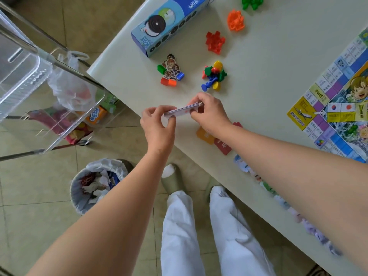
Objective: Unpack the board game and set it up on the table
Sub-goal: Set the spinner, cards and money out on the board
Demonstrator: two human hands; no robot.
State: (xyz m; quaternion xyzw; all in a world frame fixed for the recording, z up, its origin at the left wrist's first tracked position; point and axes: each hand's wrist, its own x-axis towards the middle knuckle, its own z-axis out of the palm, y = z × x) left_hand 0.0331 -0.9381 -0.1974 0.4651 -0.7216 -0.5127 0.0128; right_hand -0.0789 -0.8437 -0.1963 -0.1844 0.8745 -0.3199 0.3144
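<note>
Card stack (182, 110): held edge-on just above the near edge of the table (268, 100), spanning the gap between both hands.

Left hand (157, 121): thumb and curled fingers pinch the stack's 8 o'clock end.

Right hand (210, 114): curled fingers pinch the 2 o'clock end. Neither hand is free.

Step in hand, by judgement: squaring or sorting the deck before placement.

The next move calls for a bare, flat spot and a level set-down so that the cards do not fan out.

From the stack, the game board (342, 108) lies at 3 o'clock, well apart. The loose orange and red cards (205, 135) lie at 5 o'clock, partly under the right forearm. The pawn cluster (214, 76) lies at 1 o'clock and the character stand-ups (170, 71) at 12 o'clock. The blue box (169, 22) lies beyond them.
</note>
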